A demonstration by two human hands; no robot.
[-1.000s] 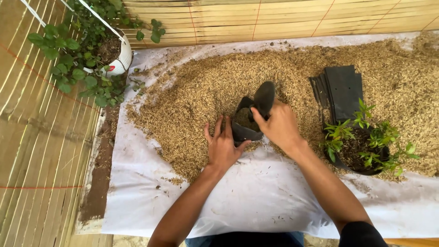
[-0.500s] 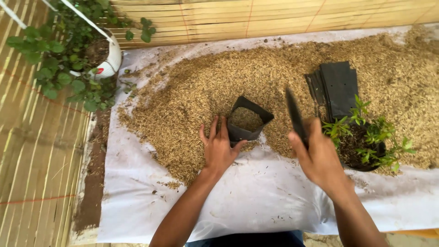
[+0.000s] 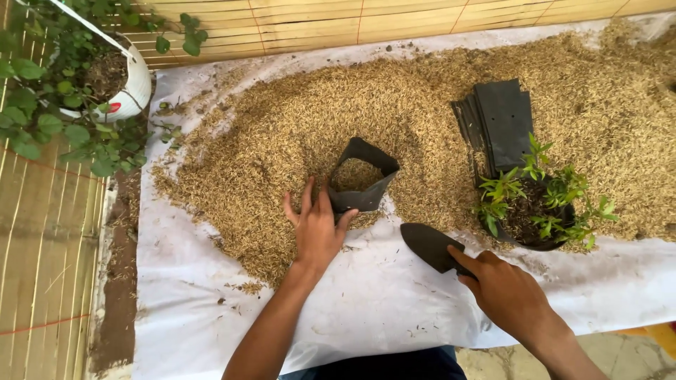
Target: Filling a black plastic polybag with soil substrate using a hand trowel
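Black grow bag (image 3: 360, 184) steadied by the flat, open left hand (image 3: 318, 229).
Right hand (image 3: 505, 288) grips the trowel (image 3: 431, 246); scoop husk (image 3: 282, 134) level.

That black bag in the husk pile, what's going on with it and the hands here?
A person's left hand steadies a small black grow bag, open and partly filled with husks, in a husk pile on a white sheet. The right hand holds a dark trowel flat over the sheet. Flat black bags and a potted seedling sit to the right.
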